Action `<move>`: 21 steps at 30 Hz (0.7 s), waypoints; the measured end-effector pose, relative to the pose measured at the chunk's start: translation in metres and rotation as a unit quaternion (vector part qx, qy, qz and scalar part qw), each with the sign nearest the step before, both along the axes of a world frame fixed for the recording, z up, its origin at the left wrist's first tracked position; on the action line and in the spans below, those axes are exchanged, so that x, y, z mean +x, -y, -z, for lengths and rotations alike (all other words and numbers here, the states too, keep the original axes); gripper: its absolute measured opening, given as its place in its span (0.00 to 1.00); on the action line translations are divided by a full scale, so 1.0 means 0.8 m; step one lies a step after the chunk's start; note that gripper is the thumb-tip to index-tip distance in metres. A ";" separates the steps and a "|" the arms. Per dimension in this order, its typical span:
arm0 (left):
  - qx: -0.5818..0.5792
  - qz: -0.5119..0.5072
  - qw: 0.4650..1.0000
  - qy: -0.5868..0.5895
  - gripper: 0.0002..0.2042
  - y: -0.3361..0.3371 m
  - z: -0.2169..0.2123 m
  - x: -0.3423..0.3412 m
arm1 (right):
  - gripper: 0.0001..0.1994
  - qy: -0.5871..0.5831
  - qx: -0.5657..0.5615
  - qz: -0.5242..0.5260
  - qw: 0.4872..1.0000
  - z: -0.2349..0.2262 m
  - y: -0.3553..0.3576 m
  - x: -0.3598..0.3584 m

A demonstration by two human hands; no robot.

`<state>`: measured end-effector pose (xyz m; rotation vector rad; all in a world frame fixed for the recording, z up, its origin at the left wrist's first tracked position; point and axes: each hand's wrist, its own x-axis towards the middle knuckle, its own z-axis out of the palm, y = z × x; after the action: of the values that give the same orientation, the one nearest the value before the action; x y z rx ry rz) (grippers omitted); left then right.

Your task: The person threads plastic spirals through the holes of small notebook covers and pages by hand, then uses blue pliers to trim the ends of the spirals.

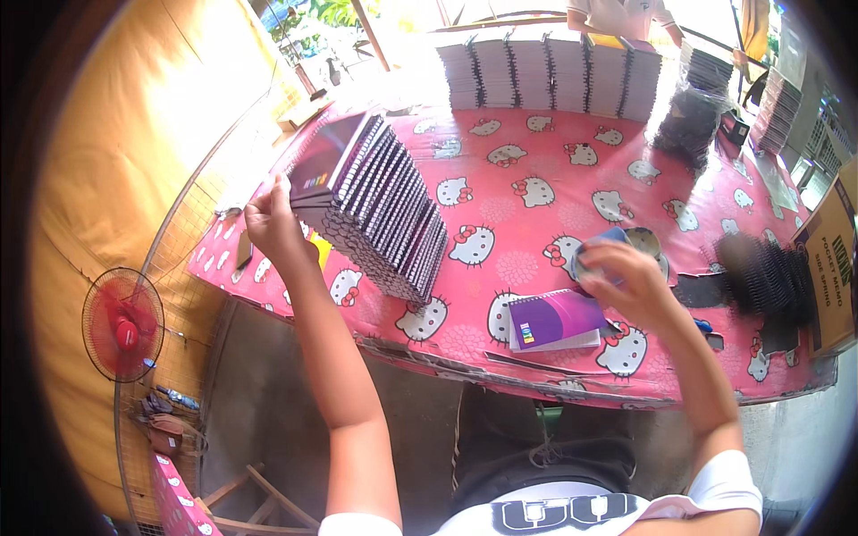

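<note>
A tall stack of purple spiral notebooks (384,214) stands at the left of the table, its wire bindings facing right. My left hand (273,219) is at the stack's upper left, fingers closed on the edge of the top notebook. One small purple spiral notebook (556,320) lies on the table in front of me, its cover slightly askew over white pages. Slightly blurred, my right hand (621,272) hovers just above and right of it with fingers apart, and I see nothing in it. Behind those fingers sits a round bluish item (645,241), partly hidden.
Pink cartoon-cat cloth (500,205) covers the table. Thick notebooks (554,76) stand in a row at the back, near another person (617,13). Black spiral bindings (769,277) and a cardboard box (831,259) are on the right. A red fan (125,326) stands left.
</note>
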<state>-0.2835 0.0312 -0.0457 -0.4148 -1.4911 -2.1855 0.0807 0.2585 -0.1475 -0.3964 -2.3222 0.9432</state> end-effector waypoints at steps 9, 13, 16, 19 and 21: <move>-0.054 -0.022 0.998 -0.012 0.09 -0.027 -0.010 0.006 | 0.25 -0.229 -0.201 -0.017 0.952 -0.167 0.047 -0.383; -0.103 -0.107 0.989 -0.016 0.15 -0.039 -0.011 0.005 | 0.23 -0.302 -0.106 0.020 0.947 -0.159 0.047 -0.400; -0.050 -0.076 0.992 0.086 0.19 -0.002 -0.008 0.030 | 0.21 -0.351 0.124 0.013 0.928 -0.118 0.059 -0.337; 0.046 -0.037 0.995 -0.086 0.20 0.060 -0.007 0.082 | 0.18 -0.105 0.229 -0.240 0.938 -0.079 0.066 -0.188; 0.148 0.093 0.975 -0.139 0.20 0.064 0.010 0.148 | 0.18 0.062 0.266 -0.294 0.916 -0.037 0.086 -0.107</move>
<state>-0.1651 -0.0204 -0.0539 -0.7455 -0.9946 -2.3310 -0.0053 0.1894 -0.1182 0.5087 -2.7427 0.4910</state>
